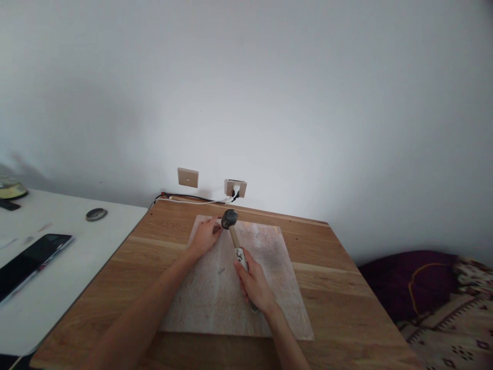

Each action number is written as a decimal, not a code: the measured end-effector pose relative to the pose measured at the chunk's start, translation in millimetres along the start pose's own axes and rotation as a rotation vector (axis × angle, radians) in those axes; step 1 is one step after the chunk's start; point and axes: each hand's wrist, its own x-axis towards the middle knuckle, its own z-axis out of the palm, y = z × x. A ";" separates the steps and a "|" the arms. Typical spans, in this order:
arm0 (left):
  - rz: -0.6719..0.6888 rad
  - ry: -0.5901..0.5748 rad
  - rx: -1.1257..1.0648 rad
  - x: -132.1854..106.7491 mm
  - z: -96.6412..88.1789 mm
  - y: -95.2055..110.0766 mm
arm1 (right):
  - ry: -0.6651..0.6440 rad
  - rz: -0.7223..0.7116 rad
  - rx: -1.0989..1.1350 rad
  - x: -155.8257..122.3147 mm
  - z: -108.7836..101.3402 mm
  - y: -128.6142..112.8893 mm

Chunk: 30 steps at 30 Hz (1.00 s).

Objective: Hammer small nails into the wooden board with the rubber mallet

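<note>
My right hand (254, 282) is wrapped round the handle of a hammer (234, 236), which has a dark, blunt head and a wooden shaft with a white grip. The hammer head hangs over the far part of a pale, worn board (210, 308) lying flat on the wooden table. Just left of the head, my left hand (206, 236) rests at the board's far left, thumb and fingertips drawn together. Whatever they pinch is too small to make out. A small thin piece like a nail (222, 271) lies on the board, with other tiny marks or pieces farther back.
The wooden table (327, 288) meets the wall, where a socket (236, 188) holds plugs and cables run along the back edge. At left, a white table (77, 262) bears a phone (33, 262) and a dark round ring (96, 214). Patterned fabric (454, 324) lies at right.
</note>
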 end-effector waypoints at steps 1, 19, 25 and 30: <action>-0.007 0.002 0.005 0.2 0.4 -1.2 | -0.003 -0.003 -0.007 1.5 1.0 -1.9; 0.211 -0.105 0.217 -25.8 -33.5 19.1 | -0.052 0.008 -0.040 3.5 -3.9 13.1; 0.686 -0.366 0.370 -74.3 -45.3 54.3 | -0.049 0.031 -0.026 -11.8 -11.5 22.7; 0.890 -0.429 0.434 -93.6 -37.3 58.7 | -0.005 0.063 -0.006 -28.6 -17.2 31.6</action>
